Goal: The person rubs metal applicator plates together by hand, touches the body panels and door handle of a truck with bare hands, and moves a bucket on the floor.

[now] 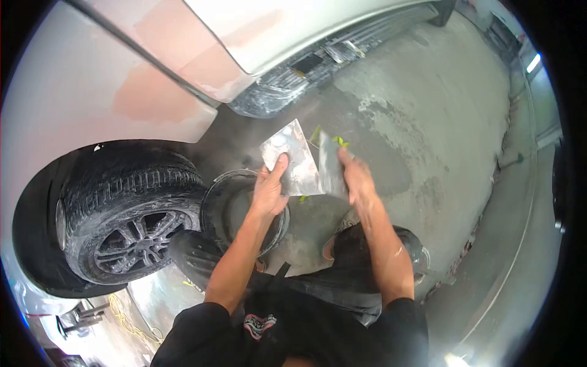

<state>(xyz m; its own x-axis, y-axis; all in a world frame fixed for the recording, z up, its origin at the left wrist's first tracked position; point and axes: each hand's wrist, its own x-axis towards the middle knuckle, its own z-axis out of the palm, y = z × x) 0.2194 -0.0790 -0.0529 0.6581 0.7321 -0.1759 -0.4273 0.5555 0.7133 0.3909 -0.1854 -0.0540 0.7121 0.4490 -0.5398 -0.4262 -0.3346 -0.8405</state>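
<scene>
My left hand grips a flat metal putty spreader, thumb on its face, which carries pale smears. In my right hand is a second metal putty spreader, blurred by motion. The two blades meet or nearly meet along their facing edges; I cannot tell if they touch. Yellow-green bits show behind the blades. Below my left hand stands a round dark bucket, partly hidden by my forearm.
At the left a car's body panel bears pinkish filler patches. A dusty wheel stands close beside the bucket. The plastic-wrapped side step juts out low above the concrete floor. A yellow cord lies at lower left.
</scene>
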